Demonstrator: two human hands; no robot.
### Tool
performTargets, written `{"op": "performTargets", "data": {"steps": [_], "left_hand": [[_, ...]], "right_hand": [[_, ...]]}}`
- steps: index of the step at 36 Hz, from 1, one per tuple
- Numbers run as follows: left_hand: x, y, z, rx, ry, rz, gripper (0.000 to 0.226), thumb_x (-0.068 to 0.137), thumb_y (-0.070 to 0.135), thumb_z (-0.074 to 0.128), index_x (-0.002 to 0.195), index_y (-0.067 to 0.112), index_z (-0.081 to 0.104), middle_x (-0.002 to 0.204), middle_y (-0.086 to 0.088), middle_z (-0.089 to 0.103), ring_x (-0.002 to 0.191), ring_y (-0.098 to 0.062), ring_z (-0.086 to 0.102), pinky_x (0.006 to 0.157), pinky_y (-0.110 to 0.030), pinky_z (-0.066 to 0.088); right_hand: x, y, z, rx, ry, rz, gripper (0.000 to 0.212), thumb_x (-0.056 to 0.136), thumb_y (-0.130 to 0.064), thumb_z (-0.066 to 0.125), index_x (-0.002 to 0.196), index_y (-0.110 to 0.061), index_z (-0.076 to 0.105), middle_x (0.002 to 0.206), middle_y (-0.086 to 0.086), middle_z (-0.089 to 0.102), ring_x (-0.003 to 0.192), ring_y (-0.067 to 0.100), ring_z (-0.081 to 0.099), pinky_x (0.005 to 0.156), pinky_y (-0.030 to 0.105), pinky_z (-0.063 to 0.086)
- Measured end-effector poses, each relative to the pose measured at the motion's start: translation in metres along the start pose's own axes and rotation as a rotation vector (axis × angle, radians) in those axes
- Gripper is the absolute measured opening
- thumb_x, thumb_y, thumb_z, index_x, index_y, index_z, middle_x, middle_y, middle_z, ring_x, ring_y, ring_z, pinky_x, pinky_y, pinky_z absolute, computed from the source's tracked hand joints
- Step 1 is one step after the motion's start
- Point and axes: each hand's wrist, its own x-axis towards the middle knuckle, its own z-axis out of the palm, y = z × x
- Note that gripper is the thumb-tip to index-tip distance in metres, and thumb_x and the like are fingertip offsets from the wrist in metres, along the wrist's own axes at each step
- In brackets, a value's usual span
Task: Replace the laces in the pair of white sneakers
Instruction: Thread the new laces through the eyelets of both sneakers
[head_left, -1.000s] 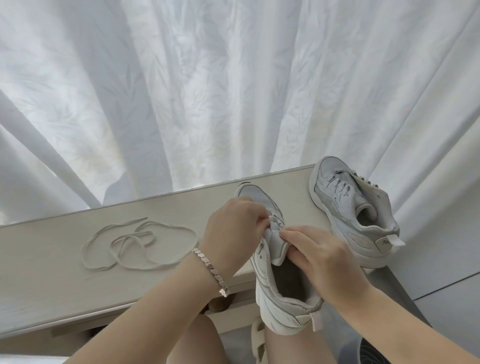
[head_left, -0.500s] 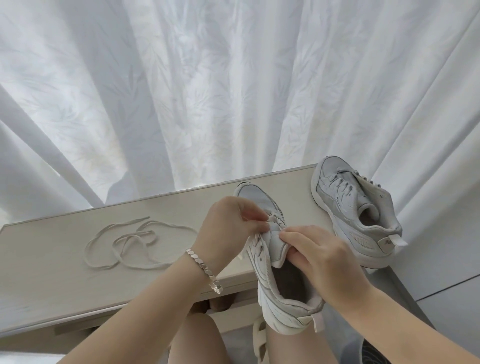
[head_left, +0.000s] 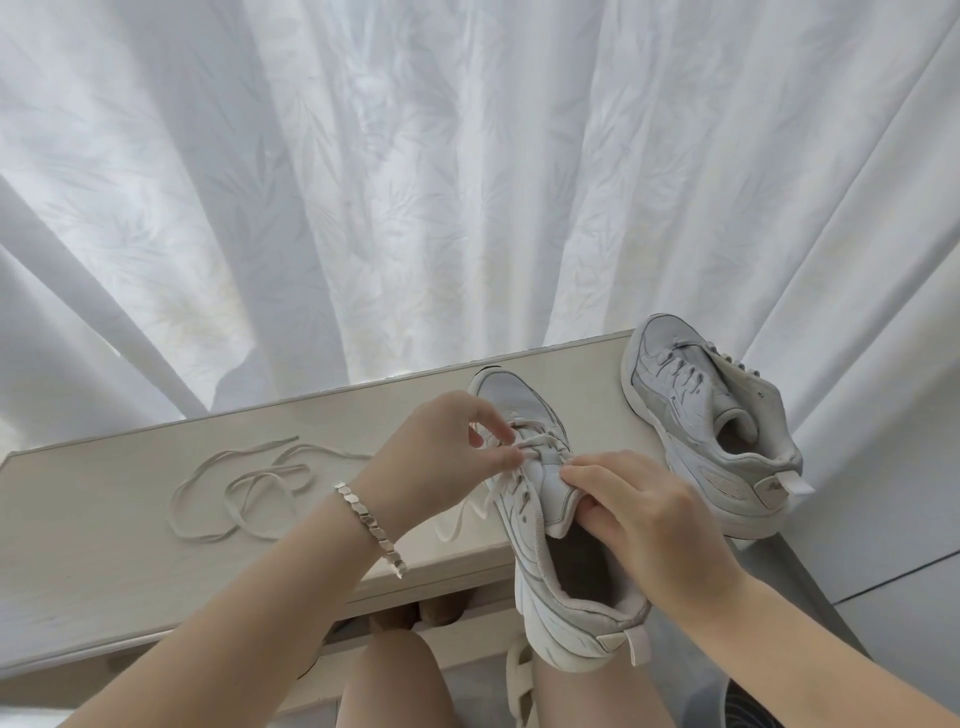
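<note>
Pinching a flat white lace between thumb and forefinger, the left hand holds it at the upper eyelets of a white leather sneaker, while the curled fingers of the right hand grip that shoe's tongue. The shoe's toe lies on a pale wooden table, and its heel overhangs the near edge above a bare leg. A silver link bracelet circles the left wrist. A second white sneaker, laced, stands at the table's right end. A loose white lace lies coiled at the left, and a white patterned curtain hangs behind.
</note>
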Motion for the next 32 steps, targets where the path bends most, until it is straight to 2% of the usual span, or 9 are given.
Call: {"op": "performTargets", "data": {"steps": [4, 10, 14, 17, 20, 23, 27, 30, 32], "left_hand": [[0.002, 0.001, 0.002, 0.042, -0.022, -0.007, 0.01, 0.083, 0.034, 0.067, 0.077, 0.029, 0.061, 0.097, 0.011, 0.054, 0.092, -0.003, 0.052, 0.074, -0.02, 0.037], [0.006, 0.005, 0.007, 0.101, -0.092, 0.053, 0.007, 0.088, 0.029, 0.063, 0.084, 0.023, 0.064, 0.109, 0.006, 0.051, 0.109, -0.012, 0.043, 0.093, -0.027, 0.036], [0.009, 0.006, 0.011, 0.109, -0.112, 0.045, 0.018, 0.092, 0.027, 0.056, 0.098, 0.014, 0.066, 0.12, 0.003, 0.048, 0.118, -0.014, 0.033, 0.092, -0.02, 0.023], [0.01, 0.008, 0.018, 0.055, -0.081, -0.001, 0.019, 0.093, 0.026, 0.055, 0.098, 0.012, 0.066, 0.119, 0.002, 0.049, 0.118, -0.014, 0.032, 0.088, -0.019, 0.021], [0.006, 0.006, 0.024, -0.017, 0.016, -0.014, 0.019, 0.092, 0.026, 0.056, 0.093, 0.012, 0.068, 0.112, 0.003, 0.053, 0.115, -0.015, 0.038, 0.089, -0.022, 0.026], [-0.003, 0.005, 0.021, -0.049, 0.045, 0.053, 0.028, 0.091, 0.04, 0.054, 0.093, 0.018, 0.07, 0.104, 0.008, 0.059, 0.105, -0.011, 0.05, 0.092, -0.029, 0.042], [-0.019, 0.008, 0.015, 0.02, -0.031, 0.077, 0.058, 0.076, 0.06, 0.06, 0.125, 0.029, 0.053, 0.109, 0.023, 0.045, 0.1, 0.006, 0.042, 0.079, -0.008, 0.034], [-0.023, 0.003, 0.013, -0.003, 0.034, 0.081, 0.057, 0.073, 0.058, 0.065, 0.122, 0.03, 0.055, 0.098, 0.026, 0.051, 0.087, 0.011, 0.048, 0.072, -0.001, 0.036], [-0.022, -0.002, 0.014, -0.047, 0.064, 0.084, 0.052, 0.073, 0.052, 0.07, 0.118, 0.03, 0.058, 0.095, 0.027, 0.055, 0.082, 0.017, 0.048, 0.072, 0.003, 0.035]], "right_hand": [[0.001, -0.001, 0.0, -0.009, -0.004, -0.002, 0.021, 0.081, -0.015, 0.052, 0.086, -0.005, 0.069, 0.084, 0.006, 0.07, 0.07, 0.025, 0.067, 0.066, 0.028, 0.047], [0.004, -0.004, -0.002, -0.021, -0.01, -0.012, 0.021, 0.082, -0.016, 0.051, 0.084, -0.006, 0.07, 0.082, 0.004, 0.069, 0.067, 0.023, 0.066, 0.062, 0.028, 0.048], [0.005, -0.005, -0.002, -0.029, -0.014, -0.012, 0.022, 0.081, -0.016, 0.051, 0.082, -0.006, 0.071, 0.081, 0.004, 0.069, 0.067, 0.022, 0.065, 0.059, 0.029, 0.05], [0.006, -0.006, 0.0, -0.026, 0.004, 0.015, 0.022, 0.079, -0.015, 0.052, 0.081, -0.005, 0.071, 0.081, 0.005, 0.07, 0.067, 0.023, 0.066, 0.061, 0.028, 0.048], [0.006, -0.007, 0.0, 0.037, 0.01, 0.092, 0.022, 0.077, -0.017, 0.054, 0.082, -0.006, 0.072, 0.084, 0.004, 0.07, 0.075, 0.017, 0.064, 0.066, 0.026, 0.049], [0.007, -0.007, -0.001, 0.156, -0.024, 0.213, 0.022, 0.078, -0.023, 0.055, 0.086, -0.011, 0.072, 0.085, -0.001, 0.067, 0.078, 0.007, 0.058, 0.067, 0.019, 0.049], [0.018, -0.01, -0.007, 0.44, -0.126, 0.366, 0.018, 0.077, -0.028, 0.066, 0.092, -0.02, 0.071, 0.089, -0.01, 0.067, 0.085, 0.001, 0.062, 0.07, 0.014, 0.053], [0.029, -0.009, -0.011, 0.573, -0.272, 0.468, 0.024, 0.081, -0.014, 0.07, 0.092, -0.034, 0.065, 0.091, -0.014, 0.067, 0.089, -0.002, 0.062, 0.073, 0.014, 0.052], [0.036, -0.004, -0.011, 0.581, -0.332, 0.555, 0.02, 0.086, -0.017, 0.064, 0.09, -0.037, 0.064, 0.088, -0.013, 0.068, 0.087, 0.0, 0.063, 0.074, 0.021, 0.054]]}}
